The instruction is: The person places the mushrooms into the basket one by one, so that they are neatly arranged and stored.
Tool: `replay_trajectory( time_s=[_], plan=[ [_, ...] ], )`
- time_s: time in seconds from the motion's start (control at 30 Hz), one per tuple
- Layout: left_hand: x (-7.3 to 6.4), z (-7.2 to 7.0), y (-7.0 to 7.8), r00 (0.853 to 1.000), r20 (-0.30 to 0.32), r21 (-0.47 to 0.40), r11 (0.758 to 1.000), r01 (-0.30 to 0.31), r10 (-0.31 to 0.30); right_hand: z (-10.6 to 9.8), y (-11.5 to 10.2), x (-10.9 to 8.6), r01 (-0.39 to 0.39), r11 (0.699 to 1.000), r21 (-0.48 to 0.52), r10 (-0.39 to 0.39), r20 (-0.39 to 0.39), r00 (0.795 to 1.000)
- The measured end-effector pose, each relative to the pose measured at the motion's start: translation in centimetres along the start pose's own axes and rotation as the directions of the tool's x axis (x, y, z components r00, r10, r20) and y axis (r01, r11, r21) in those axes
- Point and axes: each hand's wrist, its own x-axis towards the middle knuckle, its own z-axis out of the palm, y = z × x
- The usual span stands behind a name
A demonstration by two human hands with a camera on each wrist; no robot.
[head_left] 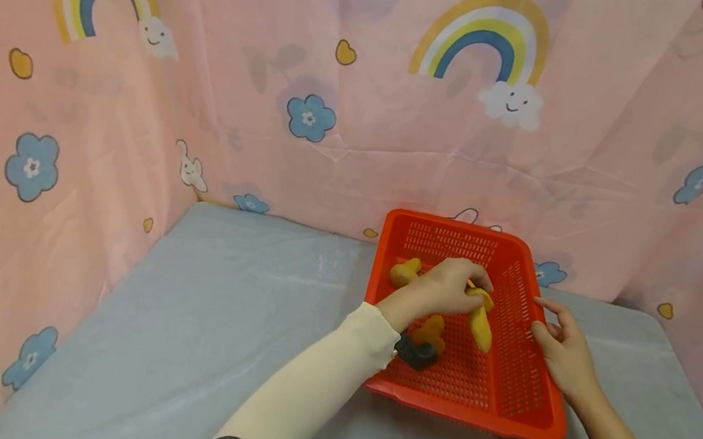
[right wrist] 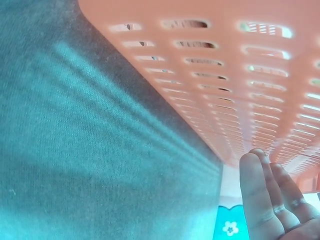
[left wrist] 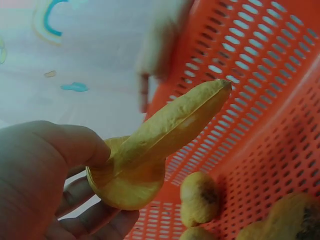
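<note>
In the head view a red plastic basket (head_left: 457, 416) with slotted walls stands on the cloth-covered table. My left hand (head_left: 450, 286) is over its inside, pinching a yellow gourd (left wrist: 170, 130) between thumb and fingers. This gourd has a rounded bulb in the grip and a long ridged neck tapering to a dark tip. Below it in the basket lie a yellow gourd (head_left: 406, 272) at the back left and an orange-yellow gourd (head_left: 432, 331) nearer the front. My right hand (head_left: 565, 351) is at the basket's right rim, its fairly straight fingers (right wrist: 255, 185) against the outer wall.
Grey cloth (head_left: 231, 308) covers the table, stretching left of the basket. A pink printed curtain (head_left: 358, 175) hangs close behind the basket and along both sides. Dark wrist straps (head_left: 416, 353) show at the sleeves.
</note>
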Motion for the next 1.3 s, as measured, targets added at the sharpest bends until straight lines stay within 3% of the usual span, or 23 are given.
replay_trajectory(
  time_s=[0.53, 1.3],
  plan=[
    [0.7, 3.2, 0.0, 0.984, 0.179, 0.179, 0.983, -0.031, -0.001, 0.0, 0.0, -0.1, 0.005, 1.0, -0.03, -0.005, 0.001, 1.0],
    [1.1, 4.6, -1.7, 0.981, 0.176, 0.153, 0.987, 0.053, -0.08, -0.1, 0.1, 0.1, 0.011, 1.0, 0.015, -0.011, -0.001, 1.0]
  ],
)
